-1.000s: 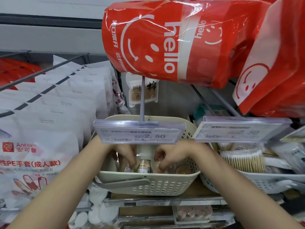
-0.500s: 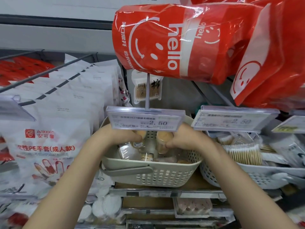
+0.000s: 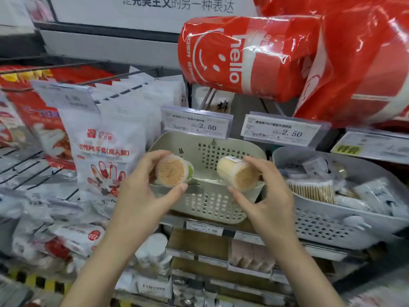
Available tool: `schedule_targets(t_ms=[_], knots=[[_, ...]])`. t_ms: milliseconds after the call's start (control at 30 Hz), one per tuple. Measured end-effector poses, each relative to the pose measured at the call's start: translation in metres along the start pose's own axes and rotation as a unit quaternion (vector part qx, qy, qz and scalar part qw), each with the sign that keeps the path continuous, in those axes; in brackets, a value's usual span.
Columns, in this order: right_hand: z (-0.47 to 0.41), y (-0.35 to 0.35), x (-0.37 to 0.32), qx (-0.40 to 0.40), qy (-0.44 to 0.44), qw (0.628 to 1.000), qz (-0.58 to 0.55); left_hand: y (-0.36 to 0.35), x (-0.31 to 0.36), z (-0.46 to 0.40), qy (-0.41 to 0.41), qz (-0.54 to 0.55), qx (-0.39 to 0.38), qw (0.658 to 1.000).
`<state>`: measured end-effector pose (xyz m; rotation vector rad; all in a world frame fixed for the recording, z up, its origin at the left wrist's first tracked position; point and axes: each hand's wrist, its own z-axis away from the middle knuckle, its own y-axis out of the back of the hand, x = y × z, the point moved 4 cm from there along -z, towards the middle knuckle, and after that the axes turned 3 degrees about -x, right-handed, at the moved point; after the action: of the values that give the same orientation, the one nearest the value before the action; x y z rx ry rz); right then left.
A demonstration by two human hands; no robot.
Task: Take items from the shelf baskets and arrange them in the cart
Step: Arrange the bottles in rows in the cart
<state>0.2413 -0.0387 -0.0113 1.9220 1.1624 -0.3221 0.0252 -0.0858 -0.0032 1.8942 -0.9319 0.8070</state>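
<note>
Left grip: the left hand (image 3: 141, 191) curls fingers and thumb round a clear toothpick tub with a green label (image 3: 173, 171); its round end of packed stick tips faces the camera
Right grip: the right hand (image 3: 265, 196) pinches a second toothpick tub (image 3: 238, 172) between thumb and fingers; tub tilted, white cap end pointing up and left
Tubs: held apart, side by side, lifted in front of the basket's near rim
Behind the grips: a cream perforated basket (image 3: 210, 204) on the shelf; no contents can be seen in it
Above the grips: two price tags (image 3: 197, 125) reading 2.50; a red "hello" pack (image 3: 243, 56) hanging higher
Right of the right grip: a grey basket (image 3: 332, 224) with cotton swabs (image 3: 312, 191)
Left of the left grip: white glove packets (image 3: 104, 149)
</note>
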Motion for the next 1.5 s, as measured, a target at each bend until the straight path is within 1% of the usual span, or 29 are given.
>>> schedule_targets(t_ms=[133,200,267,333,433,533,633,700,900,1067,1200,1267,1333,1500], knots=[[0.031,0.013,-0.028,0.030,0.059,0.995,-0.078,0.019,0.016,0.058,0.045,0.049,0.087,0.994],[0.048,0.012,-0.043,0.010,0.062,0.990,-0.125,0.026,0.017,0.091,0.083,0.063,0.124,0.987],[0.067,0.002,-0.053,-0.032,0.033,0.982,-0.186,0.034,0.015,0.126,0.124,0.069,0.156,0.977],[0.088,-0.017,-0.060,-0.088,-0.029,0.965,-0.247,0.044,0.011,0.162,0.167,0.060,0.190,0.966],[0.122,-0.051,-0.073,-0.180,-0.110,0.925,-0.316,0.063,0.002,0.215,0.231,0.047,0.239,0.942],[0.151,-0.077,-0.090,-0.259,-0.155,0.885,-0.356,0.086,-0.008,0.262,0.280,0.052,0.295,0.912],[0.172,-0.104,-0.107,-0.332,-0.161,0.856,-0.362,0.108,-0.028,0.303,0.326,0.063,0.352,0.875],[0.182,-0.127,-0.119,-0.370,-0.166,0.836,-0.370,0.124,-0.042,0.324,0.337,0.074,0.386,0.855],[0.214,-0.226,-0.181,-0.444,-0.194,0.781,-0.394,0.197,-0.074,0.372,0.353,0.073,0.469,0.806],[0.248,-0.308,-0.267,-0.512,-0.130,0.757,-0.383,0.287,-0.099,0.411,0.364,0.045,0.496,0.787],[0.265,-0.358,-0.320,-0.553,-0.125,0.725,-0.391,0.353,-0.114,0.440,0.367,0.015,0.548,0.752],[0.266,-0.378,-0.335,-0.566,-0.123,0.721,-0.381,0.374,-0.121,0.450,0.364,0.018,0.562,0.742],[0.262,-0.399,-0.345,-0.574,-0.117,0.723,-0.365,0.389,-0.133,0.458,0.368,0.026,0.567,0.736],[0.248,-0.460,-0.362,-0.600,-0.104,0.718,-0.336,0.415,-0.177,0.461,0.386,0.055,0.578,0.717]])
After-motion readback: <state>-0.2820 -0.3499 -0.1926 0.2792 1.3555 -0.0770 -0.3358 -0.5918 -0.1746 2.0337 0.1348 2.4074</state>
